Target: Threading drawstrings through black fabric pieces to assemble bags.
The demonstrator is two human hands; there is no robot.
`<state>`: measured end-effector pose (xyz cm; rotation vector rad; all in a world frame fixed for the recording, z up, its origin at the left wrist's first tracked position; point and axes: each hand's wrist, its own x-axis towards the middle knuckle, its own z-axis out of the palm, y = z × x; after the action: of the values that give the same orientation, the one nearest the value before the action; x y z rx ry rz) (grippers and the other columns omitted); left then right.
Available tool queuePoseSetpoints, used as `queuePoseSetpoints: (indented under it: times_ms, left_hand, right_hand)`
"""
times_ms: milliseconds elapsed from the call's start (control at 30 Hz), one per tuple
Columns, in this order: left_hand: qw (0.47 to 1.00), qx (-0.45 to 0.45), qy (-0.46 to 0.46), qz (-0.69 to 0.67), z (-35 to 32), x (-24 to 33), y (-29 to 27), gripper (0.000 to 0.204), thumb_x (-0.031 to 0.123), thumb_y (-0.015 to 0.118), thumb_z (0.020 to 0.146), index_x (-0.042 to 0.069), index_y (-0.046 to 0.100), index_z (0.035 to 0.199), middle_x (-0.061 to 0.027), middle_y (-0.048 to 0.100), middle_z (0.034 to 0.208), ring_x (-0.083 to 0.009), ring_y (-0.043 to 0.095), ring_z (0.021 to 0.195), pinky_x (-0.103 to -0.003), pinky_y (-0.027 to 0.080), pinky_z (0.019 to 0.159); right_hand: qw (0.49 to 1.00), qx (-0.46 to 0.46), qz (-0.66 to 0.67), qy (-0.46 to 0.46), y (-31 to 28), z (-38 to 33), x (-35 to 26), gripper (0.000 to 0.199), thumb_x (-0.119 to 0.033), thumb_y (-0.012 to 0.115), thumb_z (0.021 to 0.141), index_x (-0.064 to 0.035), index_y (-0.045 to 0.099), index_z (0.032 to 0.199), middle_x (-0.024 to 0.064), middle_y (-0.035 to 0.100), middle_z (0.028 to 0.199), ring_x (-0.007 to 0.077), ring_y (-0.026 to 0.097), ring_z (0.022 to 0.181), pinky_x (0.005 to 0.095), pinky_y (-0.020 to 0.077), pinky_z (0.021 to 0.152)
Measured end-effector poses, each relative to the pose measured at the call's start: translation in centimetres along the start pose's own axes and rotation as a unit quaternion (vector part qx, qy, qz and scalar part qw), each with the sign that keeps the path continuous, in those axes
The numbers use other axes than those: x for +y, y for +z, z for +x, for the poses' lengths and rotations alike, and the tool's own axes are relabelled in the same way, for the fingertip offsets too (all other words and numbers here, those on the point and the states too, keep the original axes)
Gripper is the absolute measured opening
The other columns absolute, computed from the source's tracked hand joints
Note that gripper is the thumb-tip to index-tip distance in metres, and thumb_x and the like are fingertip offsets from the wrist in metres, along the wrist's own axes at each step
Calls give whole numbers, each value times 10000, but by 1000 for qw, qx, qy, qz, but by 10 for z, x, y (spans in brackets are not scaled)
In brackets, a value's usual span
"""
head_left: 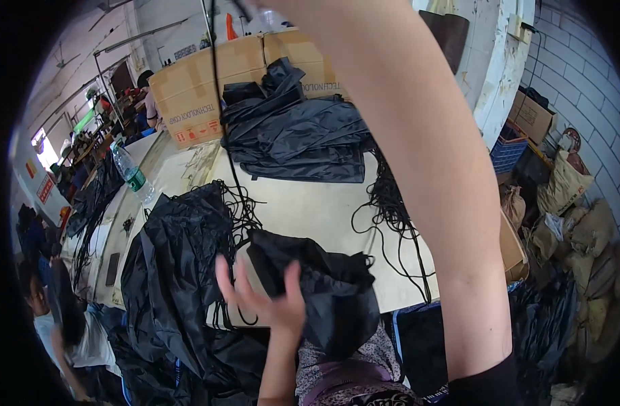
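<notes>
In front of my body lies a black fabric pouch (340,304) that looks like a drawstring bag, its cloth bunched at the top. My left hand (269,298) is open beside it, fingers spread and slightly blurred, with nothing visible in them. My right forearm (425,135) reaches up across the view, and its hand is beyond the top edge. A long black cord (218,88) runs upward from near the pouch and leaves at the top. Left of the pouch, a heap of black fabric bags (181,250) hangs over the table's near edge.
Folded black fabric (303,135) is stacked against a cardboard box (188,101) on the pale table (290,203). Black cords (391,196) lie tangled at right. A plastic bottle (133,174) and a phone (112,269) are at left. A person (80,331) sits at lower left.
</notes>
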<state>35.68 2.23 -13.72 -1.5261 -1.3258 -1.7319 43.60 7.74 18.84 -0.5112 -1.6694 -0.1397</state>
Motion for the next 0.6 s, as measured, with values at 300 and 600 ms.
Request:
queuePoseSetpoints:
  times_ms: [300, 600]
  left_hand:
    - [970, -124, -163, -127, 9, -63, 5, 115, 49, 498, 909, -18, 579, 957, -106, 617, 849, -208, 593, 776, -311, 472, 722]
    - [980, 158, -120, 30, 78, -160, -213, 212, 92, 420, 938, -10, 554, 1067, -77, 565, 921, -148, 531, 856, -258, 427, 820]
  right_hand:
    - [982, -6, -183, 44, -69, -15, -14, 282, -246, 507, 903, 10, 623, 931, 249, 629, 850, 387, 608, 869, 431, 472, 757]
    - [698, 48, -706, 112, -260, -92, 129, 259, -325, 476, 916, -166, 679, 938, 130, 658, 799, 302, 629, 799, 354, 467, 672]
